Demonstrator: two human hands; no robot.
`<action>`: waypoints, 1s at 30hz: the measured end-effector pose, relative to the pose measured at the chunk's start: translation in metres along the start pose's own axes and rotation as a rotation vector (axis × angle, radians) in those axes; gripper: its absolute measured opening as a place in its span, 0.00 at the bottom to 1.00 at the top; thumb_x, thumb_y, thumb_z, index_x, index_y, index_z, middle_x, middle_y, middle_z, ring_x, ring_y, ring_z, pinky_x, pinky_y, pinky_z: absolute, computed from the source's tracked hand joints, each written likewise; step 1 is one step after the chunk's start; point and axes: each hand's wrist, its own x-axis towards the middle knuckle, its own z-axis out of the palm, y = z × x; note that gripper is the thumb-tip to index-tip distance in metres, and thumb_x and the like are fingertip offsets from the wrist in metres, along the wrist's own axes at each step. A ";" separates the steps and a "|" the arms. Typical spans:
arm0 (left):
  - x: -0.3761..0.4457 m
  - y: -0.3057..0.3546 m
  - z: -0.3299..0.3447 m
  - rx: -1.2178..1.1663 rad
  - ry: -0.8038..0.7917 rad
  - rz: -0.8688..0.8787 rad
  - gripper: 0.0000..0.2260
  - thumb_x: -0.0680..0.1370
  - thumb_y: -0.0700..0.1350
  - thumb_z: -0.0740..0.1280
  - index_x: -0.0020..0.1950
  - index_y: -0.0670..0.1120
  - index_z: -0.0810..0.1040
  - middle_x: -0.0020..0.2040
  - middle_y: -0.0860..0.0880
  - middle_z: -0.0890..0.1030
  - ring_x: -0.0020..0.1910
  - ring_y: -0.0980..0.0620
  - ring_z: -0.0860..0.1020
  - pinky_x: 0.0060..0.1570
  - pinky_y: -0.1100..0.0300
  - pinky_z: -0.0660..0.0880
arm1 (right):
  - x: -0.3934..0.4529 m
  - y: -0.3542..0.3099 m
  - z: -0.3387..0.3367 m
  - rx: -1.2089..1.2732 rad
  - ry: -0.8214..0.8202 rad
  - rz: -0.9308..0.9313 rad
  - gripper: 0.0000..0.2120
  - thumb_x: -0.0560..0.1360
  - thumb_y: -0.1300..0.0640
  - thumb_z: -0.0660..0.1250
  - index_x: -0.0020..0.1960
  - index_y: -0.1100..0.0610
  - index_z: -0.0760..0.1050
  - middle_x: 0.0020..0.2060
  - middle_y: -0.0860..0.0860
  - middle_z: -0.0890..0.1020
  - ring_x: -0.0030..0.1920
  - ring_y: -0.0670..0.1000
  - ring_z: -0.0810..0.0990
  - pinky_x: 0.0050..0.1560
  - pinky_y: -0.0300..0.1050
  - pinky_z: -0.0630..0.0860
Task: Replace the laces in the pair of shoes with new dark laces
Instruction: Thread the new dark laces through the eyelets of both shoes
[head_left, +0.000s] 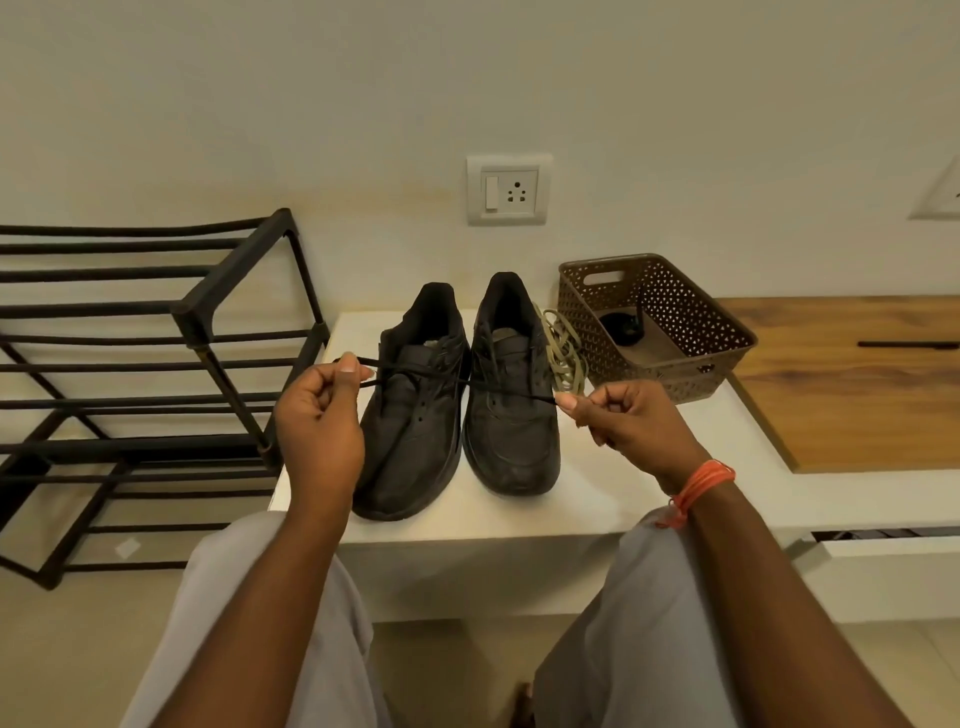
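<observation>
Against a plain pale wall I see a white desk (649, 499) with a black rack (156, 364) to its left and a brown basket (696, 332) at its right. Two black shoes (457, 395) stand side by side on the desk, olive old laces (563, 353) heaped beside the right one. Both forearms reach forward. My left hand (317, 421) and right hand (634, 421) each have curled fingers pinching an end of the dark lace (441, 376), stretched taut across the shoes.

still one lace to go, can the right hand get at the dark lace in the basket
Probably not yet: the right hand pinches the dark lace on the left shoe. The basket is open-topped and close beside it.
</observation>
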 end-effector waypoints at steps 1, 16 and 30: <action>0.001 -0.002 -0.001 0.038 -0.027 -0.005 0.12 0.80 0.50 0.63 0.49 0.44 0.82 0.29 0.54 0.73 0.32 0.47 0.73 0.51 0.41 0.76 | 0.000 0.001 -0.003 0.024 0.004 0.045 0.19 0.72 0.47 0.71 0.34 0.63 0.76 0.26 0.54 0.75 0.25 0.45 0.69 0.28 0.31 0.67; -0.072 -0.033 0.042 0.667 -1.605 -0.096 0.18 0.79 0.57 0.64 0.61 0.46 0.76 0.51 0.45 0.82 0.45 0.50 0.81 0.48 0.55 0.78 | 0.004 0.006 -0.033 1.125 0.264 0.003 0.12 0.77 0.49 0.65 0.42 0.57 0.76 0.36 0.51 0.78 0.27 0.43 0.67 0.24 0.32 0.64; 0.011 -0.020 0.076 0.396 -0.698 -0.068 0.09 0.77 0.45 0.69 0.54 0.45 0.75 0.44 0.45 0.80 0.37 0.48 0.81 0.39 0.55 0.81 | 0.031 0.009 0.030 0.033 0.020 -0.129 0.07 0.74 0.66 0.70 0.51 0.59 0.82 0.38 0.52 0.86 0.43 0.47 0.85 0.48 0.35 0.78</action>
